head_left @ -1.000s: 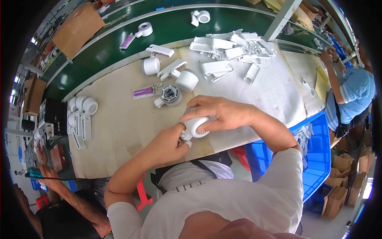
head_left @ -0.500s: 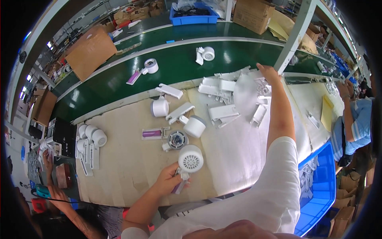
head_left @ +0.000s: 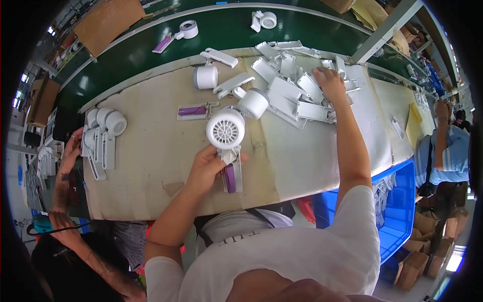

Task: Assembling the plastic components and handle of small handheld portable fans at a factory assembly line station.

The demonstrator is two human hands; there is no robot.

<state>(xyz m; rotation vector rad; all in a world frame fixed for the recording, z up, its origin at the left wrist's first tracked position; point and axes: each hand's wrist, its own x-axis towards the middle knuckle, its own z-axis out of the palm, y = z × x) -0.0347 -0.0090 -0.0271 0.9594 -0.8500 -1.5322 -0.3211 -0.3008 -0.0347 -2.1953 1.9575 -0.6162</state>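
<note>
My left hand [head_left: 204,168] grips a white handheld fan [head_left: 225,130] by its handle, the round slotted grille facing up. A purple cylinder [head_left: 230,178] lies in the handle's uncovered part. Over at the right, my right hand [head_left: 332,86] rests on a pile of white plastic handle covers [head_left: 286,94], fingers apart; what its fingertips touch is partly hidden. Beyond the held fan lie another fan [head_left: 253,103], a fan with its head on its side [head_left: 205,77], and an uncovered handle with a purple cylinder [head_left: 192,111] whose head is hidden.
Several finished-looking fans [head_left: 108,133] stand grouped at the left, where another person's hand [head_left: 73,146] touches them. Two fans, one with a purple cylinder [head_left: 162,44], lie on the green conveyor [head_left: 221,30]. A blue bin [head_left: 402,211] with clear parts stands at the right. A metal post [head_left: 385,32] rises behind.
The view has tilted downward. My right hand has come back from the far edge onto the pile, where more covers now show and a pale round shape is gone. The left hand still holds its fan.
</note>
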